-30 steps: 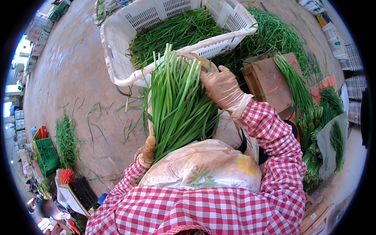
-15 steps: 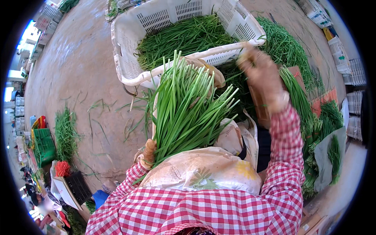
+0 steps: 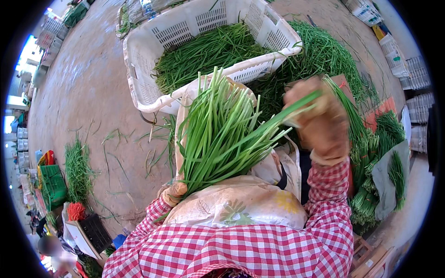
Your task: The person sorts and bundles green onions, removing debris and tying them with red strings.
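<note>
A thick bunch of green chives rests across my lap over a stained flowered apron, pale cut ends fanned up and away from me. My left hand, in a tan glove, is closed around the leafy lower end of the bunch. To the right my gloved right hand is smeared by motion. A few chive stalks run from its fingers to the bunch's right side, and it appears closed on them. The exact finger positions are blurred.
Ahead stands a white slotted crate with loose chives inside. A heap of loose greens lies beyond it on the right. Tied bundles lie at my right. At left are a green crate and red ties.
My right hand has come back from the crate's rim toward me and now has a few stalks at its fingers. The left hand keeps its hold; the view has shifted slightly.
</note>
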### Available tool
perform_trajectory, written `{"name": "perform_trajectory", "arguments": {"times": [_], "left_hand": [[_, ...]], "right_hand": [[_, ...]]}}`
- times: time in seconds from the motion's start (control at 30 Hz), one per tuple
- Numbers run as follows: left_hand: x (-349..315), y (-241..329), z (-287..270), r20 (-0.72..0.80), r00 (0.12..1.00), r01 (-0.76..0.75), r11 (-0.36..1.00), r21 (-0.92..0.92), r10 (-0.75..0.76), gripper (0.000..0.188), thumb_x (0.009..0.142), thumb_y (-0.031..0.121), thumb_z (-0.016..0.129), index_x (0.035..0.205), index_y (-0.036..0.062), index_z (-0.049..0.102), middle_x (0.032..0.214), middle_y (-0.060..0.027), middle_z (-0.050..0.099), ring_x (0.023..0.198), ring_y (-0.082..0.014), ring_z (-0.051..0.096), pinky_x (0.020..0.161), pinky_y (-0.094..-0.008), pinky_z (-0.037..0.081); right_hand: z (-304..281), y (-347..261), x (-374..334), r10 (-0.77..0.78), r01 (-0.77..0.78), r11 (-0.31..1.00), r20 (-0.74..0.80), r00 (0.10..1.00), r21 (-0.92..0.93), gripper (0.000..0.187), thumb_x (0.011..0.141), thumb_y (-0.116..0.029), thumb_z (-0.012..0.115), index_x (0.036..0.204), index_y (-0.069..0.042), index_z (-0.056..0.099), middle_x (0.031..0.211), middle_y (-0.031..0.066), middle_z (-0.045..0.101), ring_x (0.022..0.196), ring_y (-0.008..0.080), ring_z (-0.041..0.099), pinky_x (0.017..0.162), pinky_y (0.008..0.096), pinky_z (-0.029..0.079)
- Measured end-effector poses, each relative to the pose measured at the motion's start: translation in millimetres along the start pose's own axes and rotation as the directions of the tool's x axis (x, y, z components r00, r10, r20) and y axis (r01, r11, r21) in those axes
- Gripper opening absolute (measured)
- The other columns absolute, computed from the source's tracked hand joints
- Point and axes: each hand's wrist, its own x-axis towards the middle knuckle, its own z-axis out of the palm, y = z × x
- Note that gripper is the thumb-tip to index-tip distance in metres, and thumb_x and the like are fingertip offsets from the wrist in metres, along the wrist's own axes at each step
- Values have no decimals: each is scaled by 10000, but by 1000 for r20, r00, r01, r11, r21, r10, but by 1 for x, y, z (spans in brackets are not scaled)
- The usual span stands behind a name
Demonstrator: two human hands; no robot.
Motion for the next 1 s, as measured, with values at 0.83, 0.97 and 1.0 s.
{"name": "perform_trajectory", "arguments": {"times": [0.83, 0.97, 1.0], "left_hand": [[8, -11, -7, -73, 943, -332, 927, -176, 324, 947, 730, 746, 525, 1411, 115, 338, 1383, -102, 441, 1202, -255, 479, 1034, -440, 377], [10, -10, -4, 13, 941, -328, 925, -190, 337, 957, 736, 747, 515, 1414, 99, 325, 1384, -113, 437, 1206, -260, 476, 1041, -443, 370], [8, -9, 0, 27, 933, -347, 918, -193, 359, 959, 739, 749, 506, 1416, 97, 318, 1384, -116, 437, 1207, -260, 475, 1043, -444, 368]], "right_hand": [[-76, 9, 15, -47, -218, 831, -456, 889, -512, 237, 927, -231, 521, 1017, -29, 607, 741, -15, 585, 538, 5, 454, 437, 119, 331], [-72, 33, -29, 431, -546, 678, -335, 838, -493, 365, 886, -311, 613, 1093, -15, 561, 823, 33, 639, 582, 57, 573, 487, 137, 374], [-66, 56, -33, 425, -525, 700, -309, 851, -485, 388, 872, -298, 634, 1122, -14, 550, 877, 44, 635, 601, 72, 571, 519, 162, 422]]}}
